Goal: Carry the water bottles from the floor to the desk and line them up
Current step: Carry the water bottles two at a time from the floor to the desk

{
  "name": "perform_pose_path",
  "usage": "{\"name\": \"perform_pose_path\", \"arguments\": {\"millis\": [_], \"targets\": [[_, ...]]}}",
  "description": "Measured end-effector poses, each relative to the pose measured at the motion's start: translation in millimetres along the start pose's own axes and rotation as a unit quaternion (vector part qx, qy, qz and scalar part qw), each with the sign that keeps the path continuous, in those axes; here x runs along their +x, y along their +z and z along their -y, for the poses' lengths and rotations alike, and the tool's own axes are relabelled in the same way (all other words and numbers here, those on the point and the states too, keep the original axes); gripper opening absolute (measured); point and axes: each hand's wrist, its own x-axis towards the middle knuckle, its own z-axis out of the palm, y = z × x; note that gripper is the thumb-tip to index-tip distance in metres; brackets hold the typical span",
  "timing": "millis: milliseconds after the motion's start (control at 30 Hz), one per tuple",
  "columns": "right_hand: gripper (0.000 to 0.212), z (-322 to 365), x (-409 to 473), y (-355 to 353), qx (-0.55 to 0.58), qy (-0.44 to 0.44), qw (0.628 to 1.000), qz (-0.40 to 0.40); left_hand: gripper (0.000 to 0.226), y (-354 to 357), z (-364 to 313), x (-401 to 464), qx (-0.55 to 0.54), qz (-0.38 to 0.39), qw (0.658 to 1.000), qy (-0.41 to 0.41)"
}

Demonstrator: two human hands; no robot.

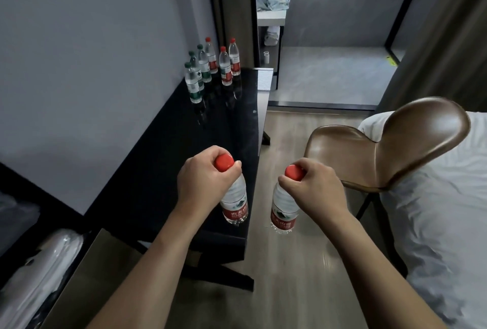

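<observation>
Two red-capped bottles hang upright by their necks: the left-hand bottle (234, 202) over the bench (163, 160) edge, the right-hand bottle (284, 210) above the floor (295, 276). Left hand (200, 183) and right hand (316, 186) fingers curl tightly round the caps. Six bottles (210, 67) stand at the bench's 12 o'clock end. A brown chair (395, 149) sits at 3 o'clock.
</observation>
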Motion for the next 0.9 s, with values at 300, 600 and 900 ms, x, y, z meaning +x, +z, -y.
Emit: {"name": "perform_pose_path", "arguments": {"millis": [300,600,900], "targets": [[0.017,-26.9,116.6,13.4,-0.024,-0.003,1.000,-0.002,0.016,74.3,5.5,105.1,-0.004,0.018,1.000,-0.006],[0.021,-28.5,248.9,24.9,-0.050,-0.023,0.998,-0.005,0.019,136.5,16.2,223.8,-0.007,0.009,1.000,-0.006],[0.020,-37.6,345.5,26.7,-0.035,-0.012,0.999,0.013,0.018,178.1,8.2,302.7,-0.006,0.017,1.000,-0.019]]}}
